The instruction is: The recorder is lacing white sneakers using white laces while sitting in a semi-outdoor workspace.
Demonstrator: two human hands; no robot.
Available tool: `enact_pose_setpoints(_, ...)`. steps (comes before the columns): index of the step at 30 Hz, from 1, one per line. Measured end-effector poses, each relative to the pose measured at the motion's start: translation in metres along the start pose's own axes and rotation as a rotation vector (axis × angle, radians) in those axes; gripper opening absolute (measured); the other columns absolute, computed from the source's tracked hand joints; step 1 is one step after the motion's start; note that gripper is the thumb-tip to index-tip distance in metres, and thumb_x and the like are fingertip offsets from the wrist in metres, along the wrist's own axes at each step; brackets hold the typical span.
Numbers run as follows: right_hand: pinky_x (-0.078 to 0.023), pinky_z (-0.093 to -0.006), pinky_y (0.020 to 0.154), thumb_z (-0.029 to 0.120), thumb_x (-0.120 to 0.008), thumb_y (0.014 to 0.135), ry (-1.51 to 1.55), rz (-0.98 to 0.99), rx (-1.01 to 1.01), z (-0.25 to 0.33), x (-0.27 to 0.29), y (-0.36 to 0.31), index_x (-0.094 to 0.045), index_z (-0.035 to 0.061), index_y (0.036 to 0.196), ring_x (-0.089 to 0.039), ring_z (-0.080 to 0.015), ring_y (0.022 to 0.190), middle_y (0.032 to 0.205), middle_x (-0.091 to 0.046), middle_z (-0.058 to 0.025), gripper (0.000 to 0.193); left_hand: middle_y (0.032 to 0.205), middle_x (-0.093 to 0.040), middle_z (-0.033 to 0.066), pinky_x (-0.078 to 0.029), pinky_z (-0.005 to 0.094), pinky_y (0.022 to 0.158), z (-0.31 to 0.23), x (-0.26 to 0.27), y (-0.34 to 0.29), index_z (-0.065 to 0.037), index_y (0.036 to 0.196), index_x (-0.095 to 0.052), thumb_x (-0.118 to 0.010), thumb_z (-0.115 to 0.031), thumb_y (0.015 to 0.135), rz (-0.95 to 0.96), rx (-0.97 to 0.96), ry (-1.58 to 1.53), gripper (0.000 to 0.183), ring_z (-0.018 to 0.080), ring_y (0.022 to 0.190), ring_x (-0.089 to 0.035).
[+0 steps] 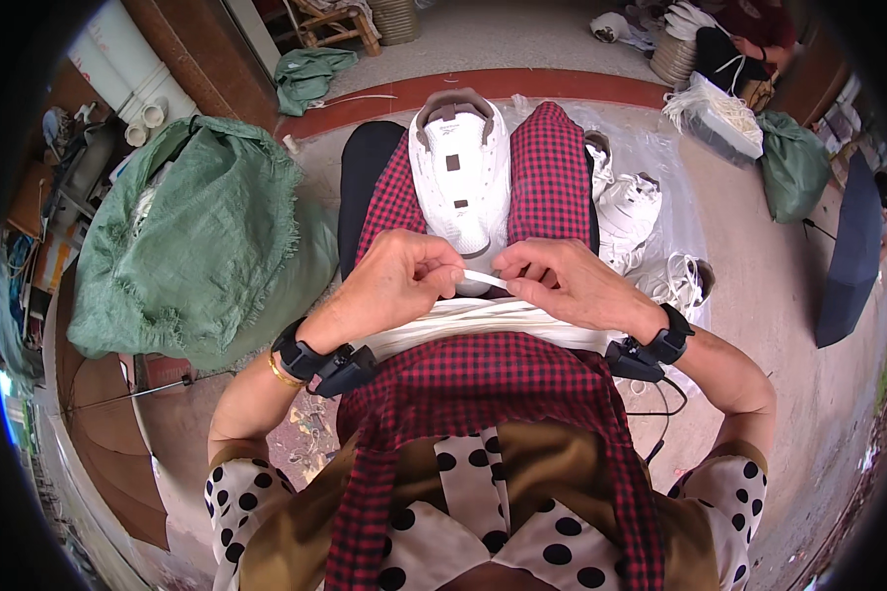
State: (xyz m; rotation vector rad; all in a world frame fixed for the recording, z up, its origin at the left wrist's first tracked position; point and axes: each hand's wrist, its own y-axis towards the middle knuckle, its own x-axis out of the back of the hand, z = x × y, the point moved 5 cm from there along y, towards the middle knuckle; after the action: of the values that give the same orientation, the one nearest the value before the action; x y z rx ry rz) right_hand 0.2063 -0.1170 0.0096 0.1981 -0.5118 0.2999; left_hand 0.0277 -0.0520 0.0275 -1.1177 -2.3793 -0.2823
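A white sneaker lies between my knees on a red-and-black checked cloth, its opening facing away from me. My left hand and my right hand meet just below the shoe's toe. Both pinch the same flat white shoelace between thumb and fingertips. A bundle of more white laces lies across my lap under the hands. Each wrist carries a black band with a small device.
A big green woven sack bulges at my left. More white sneakers and loose laces lie on a plastic sheet at my right. A tray of white laces, a green bag and a dark umbrella stand beyond.
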Motion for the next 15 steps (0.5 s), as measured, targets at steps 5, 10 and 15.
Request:
enact_pose_setpoints(5, -0.048, -0.0253, 0.067, 0.016, -0.058, 0.098, 0.13, 0.101, -0.027, 0.033, 0.02, 0.006, -0.069, -0.0008, 0.101, -0.06, -0.0069, 0.073, 0.08, -0.069, -0.0035, 0.021, 0.071, -0.061, -0.003, -0.044, 0.0189, 0.062, -0.03, 0.026, 0.002, 0.003, 0.09, -0.07, -0.059, -0.007, 0.098, 0.156, -0.019, 0.002, 0.017, 0.0006, 0.069, -0.051)
enact_pose_setpoints(10, -0.025, -0.0215, 0.052, 0.024, -0.057, 0.094, 0.021, -0.367, -0.1, 0.04, 0.136, -0.041, -0.068, 0.0051, 0.079, -0.037, -0.0007, 0.058, 0.062, -0.049, 0.0075, 0.026, 0.061, -0.046, -0.0075, -0.021, 0.0211, 0.047, -0.038, 0.105, -0.036, 0.001, 0.086, -0.07, -0.062, -0.031, 0.098, -0.071, -0.097, -0.184, 0.034, 0.0011, 0.052, -0.032)
enact_pose_setpoints(15, -0.016, -0.0236, 0.049, 0.027, -0.056, 0.09, -0.162, -0.727, -0.187, -0.01, 0.247, -0.111, -0.066, 0.0081, 0.073, -0.026, -0.0012, 0.05, 0.055, -0.036, 0.0104, 0.027, 0.059, -0.041, -0.0078, -0.018, 0.0211, 0.045, -0.038, 0.144, -0.063, -0.001, 0.086, -0.069, -0.062, -0.032, 0.097, -0.205, -0.184, -0.297, 0.033, 0.0019, 0.049, -0.028)
